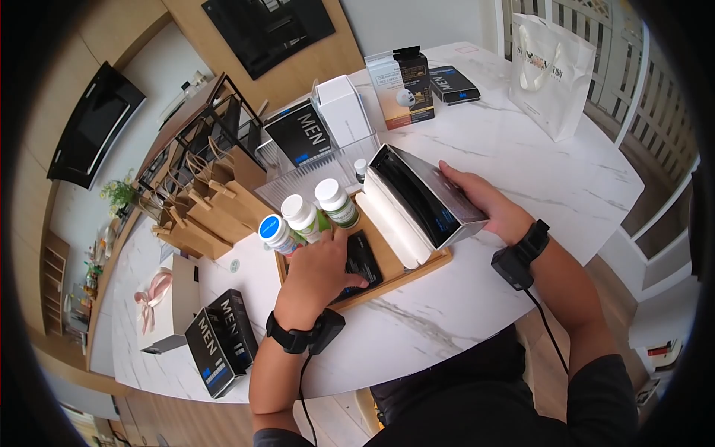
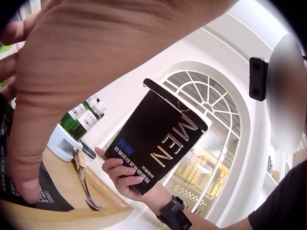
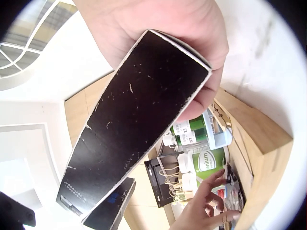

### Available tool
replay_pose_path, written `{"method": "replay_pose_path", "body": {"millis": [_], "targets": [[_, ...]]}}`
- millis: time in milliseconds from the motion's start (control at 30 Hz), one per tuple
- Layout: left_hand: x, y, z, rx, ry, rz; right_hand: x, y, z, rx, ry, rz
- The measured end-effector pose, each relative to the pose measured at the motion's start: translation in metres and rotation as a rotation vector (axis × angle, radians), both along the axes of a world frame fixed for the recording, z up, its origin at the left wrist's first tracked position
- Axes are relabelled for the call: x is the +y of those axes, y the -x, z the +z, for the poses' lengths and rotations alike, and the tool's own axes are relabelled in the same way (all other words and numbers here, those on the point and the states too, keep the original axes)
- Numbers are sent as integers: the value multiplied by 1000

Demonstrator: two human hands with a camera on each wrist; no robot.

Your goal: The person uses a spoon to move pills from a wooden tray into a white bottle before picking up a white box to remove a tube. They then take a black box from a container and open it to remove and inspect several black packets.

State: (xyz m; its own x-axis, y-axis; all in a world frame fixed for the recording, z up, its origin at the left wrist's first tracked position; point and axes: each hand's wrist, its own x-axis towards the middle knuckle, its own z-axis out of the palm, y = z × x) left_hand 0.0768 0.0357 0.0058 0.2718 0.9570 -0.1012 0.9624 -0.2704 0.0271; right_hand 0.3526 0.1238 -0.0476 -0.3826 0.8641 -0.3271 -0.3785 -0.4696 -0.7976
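Observation:
My right hand (image 1: 480, 197) grips an opened black box (image 1: 458, 195) by its outer side, fingers beneath it in the right wrist view. Its top stands open, with dark contents inside and a white-lined flap (image 1: 391, 231) hanging over the wooden tray (image 1: 417, 276). "MEN" is printed on the box (image 2: 153, 139) in the left wrist view. My left hand (image 1: 313, 270) spreads low over a flat black sachet (image 1: 363, 257) in the tray, thumb overlapping its near end. Beside those fingers stand white-capped bottles, one with a blue top (image 1: 272, 226), another green-labelled (image 1: 335, 201).
Behind the tray stand a clear ribbed organizer (image 1: 328, 173), a black MEN box (image 1: 299, 134) and a white box (image 1: 341, 110). Brown paper bags (image 1: 212, 197) are at left. More MEN boxes (image 1: 216, 346) lie near the front edge. A white bag (image 1: 551, 82) stands at far right.

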Motion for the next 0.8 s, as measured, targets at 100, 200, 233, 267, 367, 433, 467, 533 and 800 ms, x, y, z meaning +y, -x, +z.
{"method": "replay_pose_path", "body": {"millis": [100,200,233,267,367,433,467,533,800], "targets": [[-2,2,0,11,-56,-24,0,1,0,3,9,-9],[-5,2,8,59,-136,-38,2,-1,-2,18,0,-1],[-7,3,13,83,-168,-46,1,-1,-2,45,1,2],[-10,3,19,85,-167,-49,1,-1,-2,72,1,6],[-24,4,47,-55,-242,-237,0,0,-1,86,10,8],[-37,9,71,-175,-244,-216,1,1,-3,102,16,-3],[-45,12,83,-295,-248,-190,1,1,-3,117,18,-11],[-61,18,104,-536,-238,-111,0,1,-2,87,5,-19],[-40,3,90,-1212,203,-17,-9,6,12,-125,-56,24]]}}
